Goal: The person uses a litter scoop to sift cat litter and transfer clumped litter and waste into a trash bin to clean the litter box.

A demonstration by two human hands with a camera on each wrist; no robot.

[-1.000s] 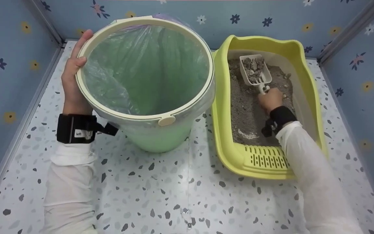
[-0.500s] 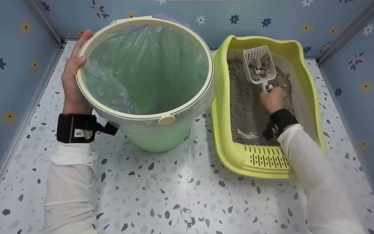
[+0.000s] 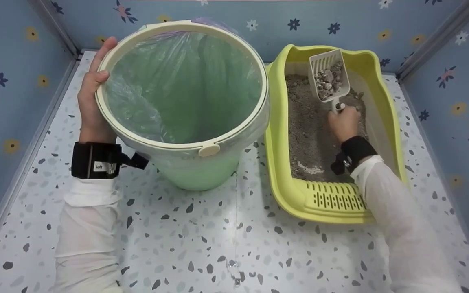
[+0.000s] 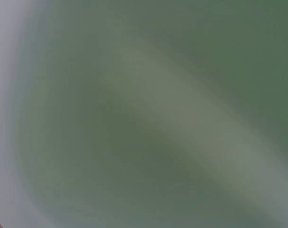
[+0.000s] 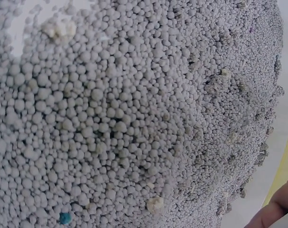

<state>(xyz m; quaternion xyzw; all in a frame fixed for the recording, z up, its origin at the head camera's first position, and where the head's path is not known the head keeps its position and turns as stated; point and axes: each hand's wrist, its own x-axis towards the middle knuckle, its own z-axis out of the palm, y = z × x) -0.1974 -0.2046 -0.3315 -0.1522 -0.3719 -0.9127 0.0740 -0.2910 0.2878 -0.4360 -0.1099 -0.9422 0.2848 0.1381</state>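
Note:
My right hand (image 3: 344,122) grips the short handle of a white slotted litter scoop (image 3: 314,77) above the litter box. Grey clumps (image 3: 329,80) with some paler bits lie in the scoop. Below it spreads grey pellet litter (image 3: 305,130); the right wrist view shows the litter (image 5: 110,95) close up, with fingers (image 5: 279,202) at the lower right corner. My left hand (image 3: 92,97) holds the left rim of a green trash can (image 3: 202,171), thumb at the rim's edge. A clear plastic bag lines the can. Only blurred green can wall (image 4: 87,142) fills the left wrist view.
The yellow-green litter box (image 3: 277,162) stands right beside the can, with a slotted step (image 3: 336,199) at its front. Both are on a speckled white surface (image 3: 202,244). Blue flowered panels (image 3: 275,24) enclose the back and sides.
The scoop has risen out of the litter and shifted slightly right and back, its tray tipping so that the slots show. The left hand and trash can stay in place.

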